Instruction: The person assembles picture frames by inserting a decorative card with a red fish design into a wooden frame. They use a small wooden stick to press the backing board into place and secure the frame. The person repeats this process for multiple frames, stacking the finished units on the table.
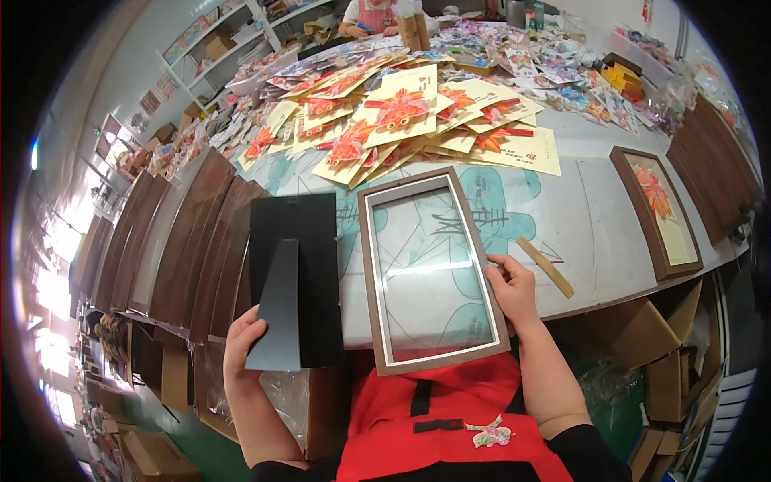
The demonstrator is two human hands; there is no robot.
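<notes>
My left hand (243, 341) is closed on the lower left edge of a black backing board (317, 265) that has a grey easel stand on it. In my right hand (511, 287) is the right side of a brown shadow-box frame (495, 317) with a white inner border. The tabletop pattern shows through the middle of this frame. Board and frame are side by side over the table's near edge, a narrow gap between them. To the right of the frame lies a flat tan strip (546, 267) on the table.
Cream cards with red-orange goldfish (401, 109) lie heaped beyond the frame. Brown frames (197, 241) stand stacked at left; more (711, 173) are at right, beside a framed goldfish picture (654, 210). Opened cardboard boxes (634, 337) sit below the table. A person (373, 18) is across the table.
</notes>
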